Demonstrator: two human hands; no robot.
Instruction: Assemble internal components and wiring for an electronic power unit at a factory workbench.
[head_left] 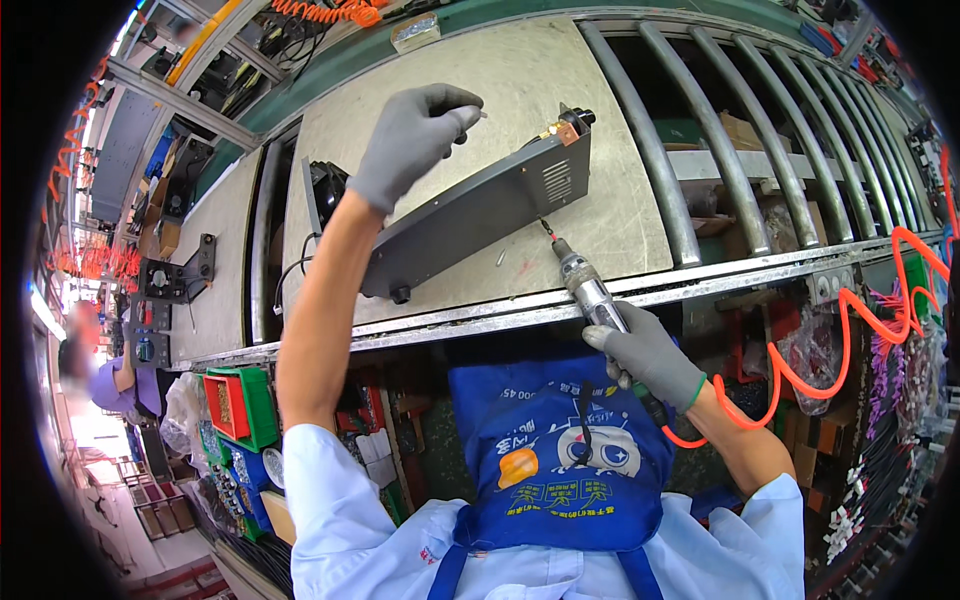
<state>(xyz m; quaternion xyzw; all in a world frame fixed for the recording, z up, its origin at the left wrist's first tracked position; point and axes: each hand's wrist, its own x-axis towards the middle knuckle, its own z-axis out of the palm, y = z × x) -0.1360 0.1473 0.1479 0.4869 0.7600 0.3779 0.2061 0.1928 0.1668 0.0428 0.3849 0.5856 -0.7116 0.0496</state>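
Note:
My left hand point(420, 140), in a grey glove, is raised above the dark grey metal casing point(460, 215). Its thumb and fingertips pinch a tiny light piece that looks like a screw point(484, 114). The casing lies slanted across the bench, with vent slots and a copper-coloured bracket point(568, 132) at its far right end. A black fan point(328, 188) shows behind my left wrist. My right hand point(650, 355), also gloved, is closed around an air screwdriver point(590, 290). The driver's bit points at the casing's near right edge; contact cannot be made out.
A small metal pin point(501, 258) lies on the bench point(620, 235). Steel rollers point(715, 130) continue to the right. An orange coiled hose point(800, 385) hangs by my right arm. Red and green parts bins point(228, 405) stand at lower left. Another person point(125, 385) is at far left.

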